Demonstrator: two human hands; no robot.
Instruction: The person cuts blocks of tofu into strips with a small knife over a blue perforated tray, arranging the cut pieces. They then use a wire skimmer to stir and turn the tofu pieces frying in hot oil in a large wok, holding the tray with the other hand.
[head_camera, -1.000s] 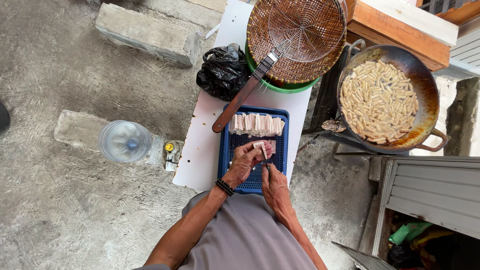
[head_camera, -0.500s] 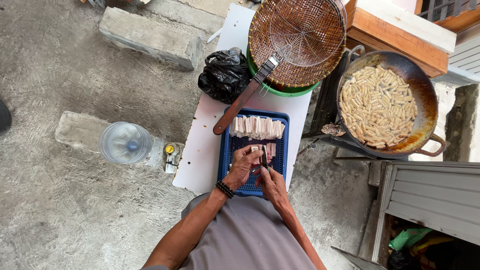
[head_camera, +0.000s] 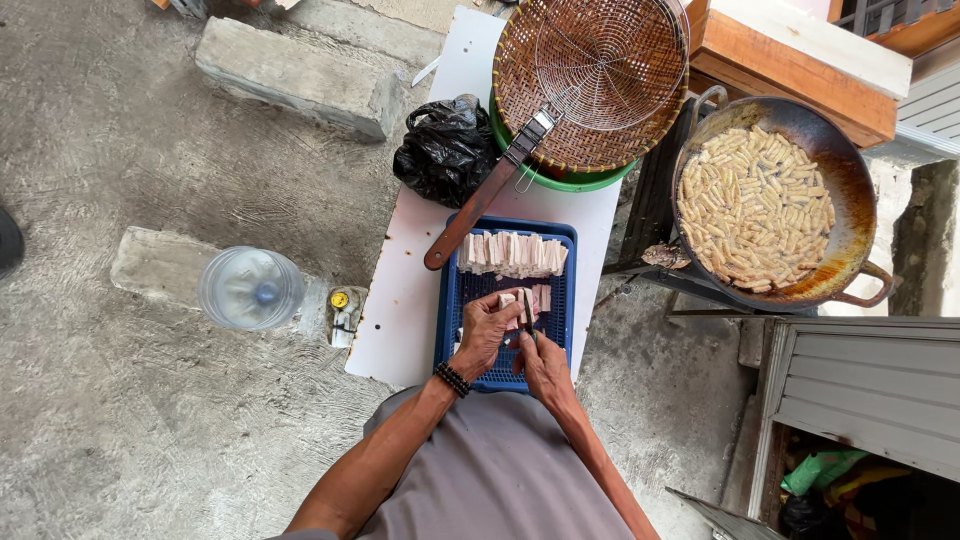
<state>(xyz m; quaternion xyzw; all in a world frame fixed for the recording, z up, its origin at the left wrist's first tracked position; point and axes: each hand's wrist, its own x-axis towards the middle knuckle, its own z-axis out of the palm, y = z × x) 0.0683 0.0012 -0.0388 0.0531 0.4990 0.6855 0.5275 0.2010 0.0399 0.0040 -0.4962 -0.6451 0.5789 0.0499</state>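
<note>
tray (head_camera: 452, 330) on board (head_camera: 400, 300) | basket (head_camera: 590, 80) behind | wok (head_camera: 850, 200) right

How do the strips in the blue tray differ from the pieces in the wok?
The tray strips are pale pink-white, lined in a neat row on the blue tray. The wok pieces look yellowish and lie jumbled in oil, filling the wok. Both are short sticks.

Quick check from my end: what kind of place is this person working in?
Most likely an outdoor street-food frying spot on rough concrete ground. A wok full of frying strips sits beside a wire skimmer on a woven basket, and both hands cut food over a blue tray.
</note>
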